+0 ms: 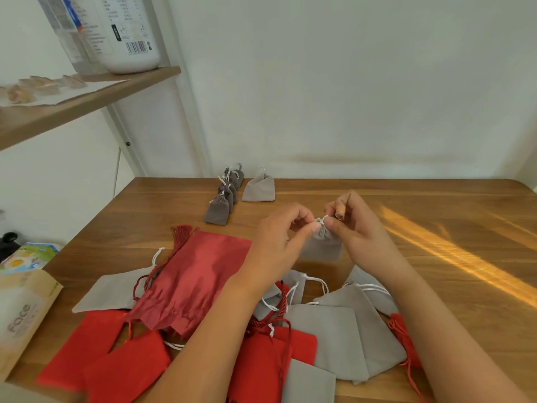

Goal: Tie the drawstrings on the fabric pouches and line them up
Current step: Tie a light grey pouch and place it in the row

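Light grey: held pouch (321, 245), back pouch (259, 189), pile pouches (334, 335). White: cord (323, 219). Dark grey, white cords: row pouches (218, 212). Dull red: satin pouch (197, 274); dark red: tassel (181, 237). Bright red: front pouches (128, 365). Brown wood grain, orange light streak: table (406, 199). White, black barcode: bottle (130, 33). Off-white: wall (348, 82).

A row of small pouches (222, 199) stands at the back of the counter (421, 196), with one more pouch (259, 188) just to its right. In the middle, the held pouch (321, 247) is between the left grip (279, 237) and the right grip (351, 225), which pinch its string (321, 220) on top. A pile of flat pouches (189, 286) lies in front, a packet (20, 318) at the left edge, a bottle (128, 33) on the shelf (87, 97) above.
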Motion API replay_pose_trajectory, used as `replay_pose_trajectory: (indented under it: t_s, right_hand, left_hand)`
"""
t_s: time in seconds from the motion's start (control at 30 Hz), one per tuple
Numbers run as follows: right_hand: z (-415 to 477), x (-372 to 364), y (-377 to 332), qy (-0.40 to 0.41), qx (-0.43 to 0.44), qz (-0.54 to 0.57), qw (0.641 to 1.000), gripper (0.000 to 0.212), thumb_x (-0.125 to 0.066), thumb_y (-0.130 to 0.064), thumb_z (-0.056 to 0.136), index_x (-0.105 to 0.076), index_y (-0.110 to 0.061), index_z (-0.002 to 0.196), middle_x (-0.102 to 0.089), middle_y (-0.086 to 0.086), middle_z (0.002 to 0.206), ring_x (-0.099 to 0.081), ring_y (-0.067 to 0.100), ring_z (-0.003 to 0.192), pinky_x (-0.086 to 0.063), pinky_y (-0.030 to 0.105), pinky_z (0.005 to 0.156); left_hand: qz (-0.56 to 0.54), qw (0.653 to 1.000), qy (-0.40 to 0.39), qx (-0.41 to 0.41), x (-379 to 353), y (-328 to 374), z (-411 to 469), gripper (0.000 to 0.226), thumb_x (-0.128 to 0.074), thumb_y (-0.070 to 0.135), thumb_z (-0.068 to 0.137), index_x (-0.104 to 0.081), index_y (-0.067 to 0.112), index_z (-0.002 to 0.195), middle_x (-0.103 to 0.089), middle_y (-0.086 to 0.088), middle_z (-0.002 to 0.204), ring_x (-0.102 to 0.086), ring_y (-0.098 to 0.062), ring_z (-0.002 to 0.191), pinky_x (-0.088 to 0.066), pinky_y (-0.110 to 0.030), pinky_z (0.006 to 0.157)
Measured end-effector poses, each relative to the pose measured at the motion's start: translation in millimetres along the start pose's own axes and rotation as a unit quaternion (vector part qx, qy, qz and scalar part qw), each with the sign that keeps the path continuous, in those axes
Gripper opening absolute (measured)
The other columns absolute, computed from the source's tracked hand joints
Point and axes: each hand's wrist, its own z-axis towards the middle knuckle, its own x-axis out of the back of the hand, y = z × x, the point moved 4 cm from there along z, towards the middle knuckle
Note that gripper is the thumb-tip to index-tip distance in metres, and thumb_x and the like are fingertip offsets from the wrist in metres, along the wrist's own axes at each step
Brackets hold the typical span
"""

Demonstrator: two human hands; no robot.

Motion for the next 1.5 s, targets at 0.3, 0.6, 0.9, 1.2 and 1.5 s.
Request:
replay_pose_trajectory:
  t_s: [0.3, 0.6, 0.9, 1.2, 1.5]
  right_hand:
    - [-1.4, 0.7, -6.6, 0.016, 0.089, -0.244, 0.966, 0.042, -0.047, 0.004, 0.086, -0.031, -0.034, 0.077, -0.05, 0.003, 0.081, -0.046, 0.019, 0.074, -0.037, 0.028, 0.061]
    - [0.2, 2.4, 1.4, 0.055, 0.036, -0.126, 0.99, 0.028, -0.053, 0.009, 0.089, -0.039, -0.013, 0.081, -0.056, 0.004, 0.084, -0.053, 0.02, 0.078, -0.044, 0.031, 0.068]
    - [3.6, 10.8, 9.9, 0.107, -0.025, -0.028, 0.994, 0.023, -0.058, 0.0, 0.091, -0.052, -0.022, 0.09, -0.06, -0.016, 0.089, -0.063, 0.011, 0.087, -0.051, 0.033, 0.08]
    - [-2.4, -11.9, 52.3, -0.083, -0.135, -0.416, 0.896, 0.045, -0.054, -0.027, 0.096, -0.044, -0.018, 0.139, -0.043, 0.0, 0.143, -0.045, 0.015, 0.127, -0.034, 0.026, 0.104]
    - [-2.7, -10.7, 51.4, -0.089, -0.117, -0.42, 0.895, 0.043, -0.053, -0.028, 0.096, -0.046, -0.023, 0.138, -0.042, -0.004, 0.144, -0.043, 0.012, 0.128, -0.034, 0.024, 0.104]
  left_hand:
    - [-0.081, 0.996, -0.022, 0.042, -6.9, 1.5, -0.6, 0.02, -0.064, 0.009, 0.089, -0.058, 0.026, 0.08, -0.057, 0.019, 0.073, -0.052, 0.002, 0.072, -0.041, -0.013, 0.069]
    - [-0.087, 0.992, -0.014, 0.091, -6.7, -14.1, 0.5, 0.015, -0.071, 0.019, 0.084, -0.063, 0.024, 0.095, -0.063, 0.01, 0.096, -0.058, -0.002, 0.089, -0.045, -0.015, 0.078]
    - [-0.07, 0.982, -0.018, 0.173, 6.0, -27.7, 3.6, 0.011, -0.061, 0.021, 0.093, -0.071, 0.017, 0.092, -0.068, 0.003, 0.084, -0.059, -0.006, 0.077, -0.043, -0.02, 0.067]
    - [-0.12, 0.919, -0.024, 0.376, 58.1, -28.8, 22.5, 0.01, -0.062, 0.001, 0.088, -0.065, 0.009, 0.083, -0.066, -0.009, 0.081, -0.06, -0.018, 0.07, -0.046, -0.028, 0.064]
    - [-0.023, 0.902, 0.051, 0.427, 68.8, -103.3, 74.3, 0.016, -0.059, -0.004, 0.09, -0.059, 0.009, 0.081, -0.063, -0.012, 0.091, -0.061, -0.02, 0.076, -0.052, -0.029, 0.069]
